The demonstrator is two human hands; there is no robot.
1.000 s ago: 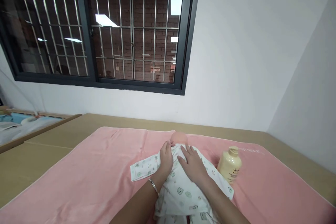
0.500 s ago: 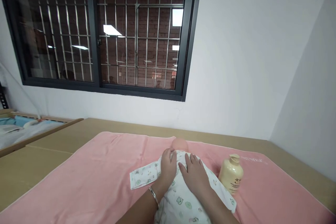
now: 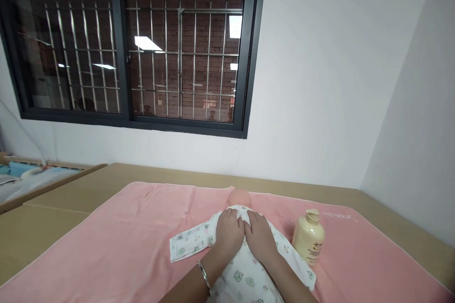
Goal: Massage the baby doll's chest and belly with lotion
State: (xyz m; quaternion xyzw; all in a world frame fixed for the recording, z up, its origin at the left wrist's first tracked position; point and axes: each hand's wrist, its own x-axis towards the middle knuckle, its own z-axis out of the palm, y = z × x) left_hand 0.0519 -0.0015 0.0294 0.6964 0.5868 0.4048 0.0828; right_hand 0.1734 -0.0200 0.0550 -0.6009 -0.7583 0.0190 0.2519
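A baby doll in a white printed outfit (image 3: 243, 277) lies on a pink towel (image 3: 135, 236), its bald head (image 3: 239, 197) pointing away from me. My left hand (image 3: 229, 229) rests flat on the upper body of the doll, a silver bangle on that wrist. Close beside it, my right hand (image 3: 260, 236) also lies on the cloth, fingers stretched towards the head. The two thumbs nearly meet over the middle. One long sleeve (image 3: 190, 242) spreads to the left; the other slants down to the right, partly under my forearm.
A cream pump bottle (image 3: 309, 236) stands on the towel just right of the doll. Beneath the towel is a tan tabletop (image 3: 88, 187) against a white wall, under a dark-framed barred window (image 3: 185, 130). At far left sits a wooden-edged compartment with blue and white cloth (image 3: 39, 182).
My left hand has gone from side-on to palm down on the upper body. My right hand has moved in closer to it. The view has shifted slightly.
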